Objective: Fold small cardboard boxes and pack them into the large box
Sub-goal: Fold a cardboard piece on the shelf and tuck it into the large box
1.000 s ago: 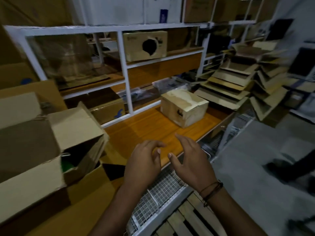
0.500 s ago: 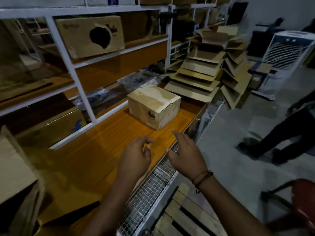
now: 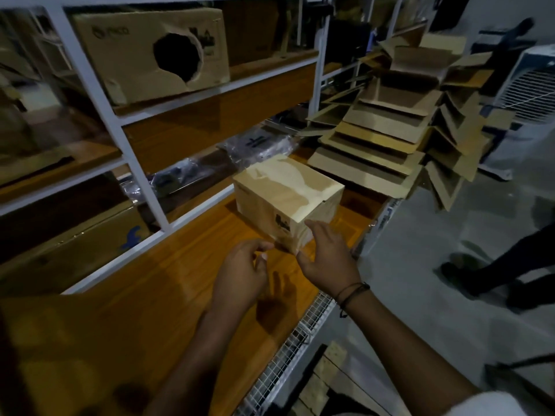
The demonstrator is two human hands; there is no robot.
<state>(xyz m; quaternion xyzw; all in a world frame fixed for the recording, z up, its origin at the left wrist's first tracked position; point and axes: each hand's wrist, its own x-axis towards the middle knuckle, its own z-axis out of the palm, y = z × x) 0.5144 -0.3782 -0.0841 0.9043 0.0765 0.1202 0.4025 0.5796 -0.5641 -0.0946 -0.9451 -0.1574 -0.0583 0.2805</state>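
A small folded cardboard box (image 3: 285,193), closed, with a dark print on its near face, stands on the orange wooden tabletop (image 3: 168,289). My right hand (image 3: 327,256) touches the box's near right corner, fingers spread. My left hand (image 3: 240,274) hovers just short of the box's near face, fingers curled and apart, holding nothing. A stack of flat, unfolded cardboard boxes (image 3: 390,133) lies at the table's far right end. The large box is out of view.
A white metal shelf frame (image 3: 132,163) runs along the table's back, holding a large carton with a torn hole (image 3: 150,52) and plastic-wrapped items (image 3: 255,145). A wire mesh edge (image 3: 300,337) borders the table. A person's legs (image 3: 504,265) stand on the floor at right, near an air cooler (image 3: 528,85).
The view has swung right, away from the large open box on the left. Both hands have moved forward to the small box; the right hand now touches its corner.
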